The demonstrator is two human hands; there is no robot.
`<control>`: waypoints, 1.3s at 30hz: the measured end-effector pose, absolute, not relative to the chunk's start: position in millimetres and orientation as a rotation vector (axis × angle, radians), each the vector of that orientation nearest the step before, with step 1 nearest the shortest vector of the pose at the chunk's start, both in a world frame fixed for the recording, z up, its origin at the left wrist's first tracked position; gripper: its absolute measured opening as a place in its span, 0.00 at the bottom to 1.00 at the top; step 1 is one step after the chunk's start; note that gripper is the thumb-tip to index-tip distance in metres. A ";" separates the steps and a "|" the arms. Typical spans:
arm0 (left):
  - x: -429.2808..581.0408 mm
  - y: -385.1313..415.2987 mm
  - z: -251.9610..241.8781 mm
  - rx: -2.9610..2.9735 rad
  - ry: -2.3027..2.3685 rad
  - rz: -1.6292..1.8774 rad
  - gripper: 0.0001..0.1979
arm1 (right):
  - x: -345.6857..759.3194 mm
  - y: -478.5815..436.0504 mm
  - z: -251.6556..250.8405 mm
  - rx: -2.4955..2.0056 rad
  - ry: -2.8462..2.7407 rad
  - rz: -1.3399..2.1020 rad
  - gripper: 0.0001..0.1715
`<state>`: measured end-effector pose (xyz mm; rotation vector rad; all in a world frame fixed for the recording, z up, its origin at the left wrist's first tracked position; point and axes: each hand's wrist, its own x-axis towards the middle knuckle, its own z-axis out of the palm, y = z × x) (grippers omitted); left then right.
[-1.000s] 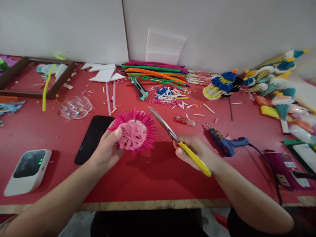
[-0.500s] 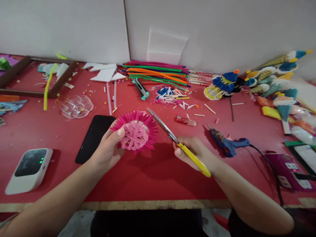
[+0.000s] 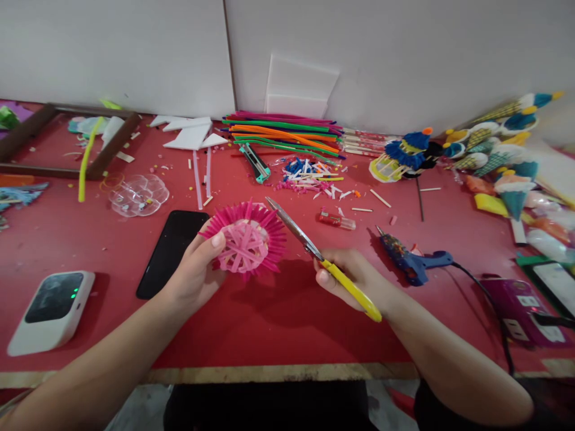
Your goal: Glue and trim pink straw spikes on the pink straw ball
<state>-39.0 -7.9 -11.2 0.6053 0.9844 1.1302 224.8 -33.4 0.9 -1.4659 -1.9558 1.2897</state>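
Observation:
My left hand (image 3: 200, 263) is closed on the edge of a round pink craft piece (image 3: 245, 245), its thumb over the near face. That piece has a light pink disc with crossed strips, and a fringe of magenta spikes stands out around it. In my right hand (image 3: 348, 272) is a pair of scissors (image 3: 330, 263) with yellow handles. Its metal blades are together, pointing up and left, with the tip close by the right side of the fringe. My right fingers are wrapped around the handles and partly hidden.
A black phone (image 3: 173, 254) lies beside my left hand. The corded blue glue gun (image 3: 411, 260) rests to the right of my right hand. Behind are a cutter knife (image 3: 255, 163), pipe cleaners (image 3: 283, 134) and cut scraps (image 3: 309, 173). A white device (image 3: 51, 311) sits front left.
Almost nothing differs. The whole view has shifted very slightly; both hands keep their hold on the pink piece and the scissors.

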 end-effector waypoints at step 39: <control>-41.4 -5.9 -15.6 0.619 0.982 1.124 0.40 | 226.2 -33.7 0.1 -1.459 -1.930 1.340 0.40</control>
